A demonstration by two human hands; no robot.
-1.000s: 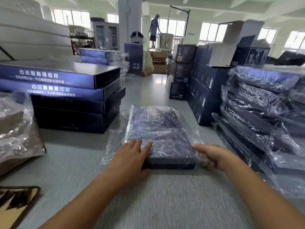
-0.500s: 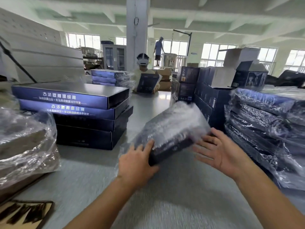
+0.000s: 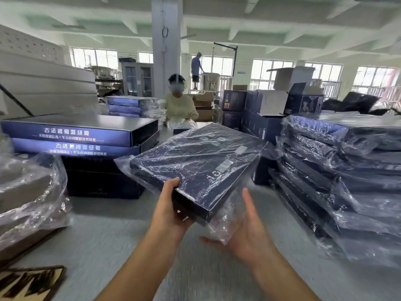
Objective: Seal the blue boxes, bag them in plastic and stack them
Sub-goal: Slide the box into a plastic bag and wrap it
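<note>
At the near left a dark printed card (image 3: 30, 283) lies on the grey bench (image 3: 104, 242), and behind it sits a lumpy pile wrapped in clear plastic (image 3: 30, 192). Further right stands a stack of unbagged blue boxes (image 3: 82, 135): flat, wide, with white lettering along their long sides.

In the middle the bagged blue box (image 3: 199, 161) is held in the air above the bench, tilted so that its far right end is higher. It is a flat, dark navy box with pale print on the lid, and its crinkled clear bag catches the light. Loose plastic sticks out at its left end and hangs below its near corner. The left hand (image 3: 171, 213) grips that near corner, thumb on the lid and fingers underneath. The right hand (image 3: 249, 231) is open, palm turned up and inward, with straight fingers just beside the hanging plastic; whether it touches cannot be told.

At the right rises a tall stack of bagged boxes (image 3: 347, 170). At the far end of the bench sits a person in yellow (image 3: 179, 105).
</note>
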